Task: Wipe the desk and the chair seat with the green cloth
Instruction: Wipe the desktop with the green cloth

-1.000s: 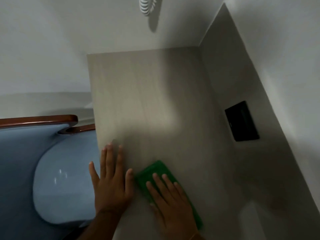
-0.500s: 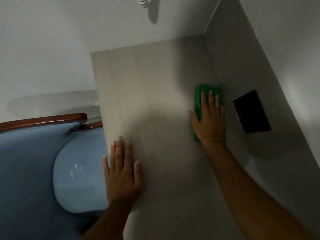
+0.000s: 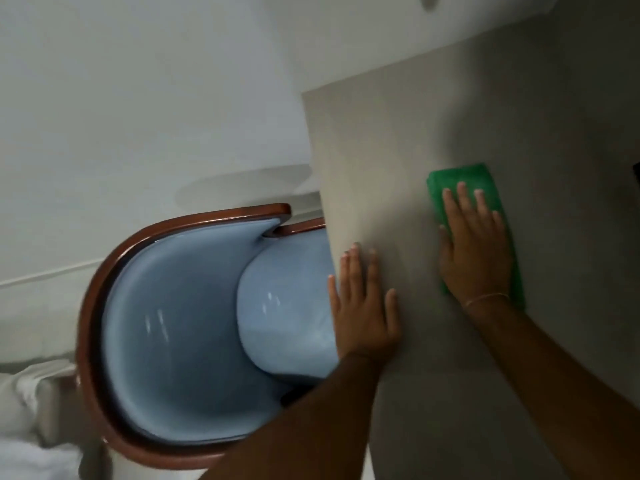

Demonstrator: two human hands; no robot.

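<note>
Blue chair seat (image 3: 287, 306) tucked under desk (image 3: 398, 133), beside left hand (image 3: 363, 306).

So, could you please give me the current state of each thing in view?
green cloth: flat on the desk, pinned under the right hand.
right hand: open, palm down on the cloth.
left hand: open, flat on the desk's left edge.
desk: bare apart from cloth and hands.
chair seat: tucked partly under the desk, untouched.
</note>
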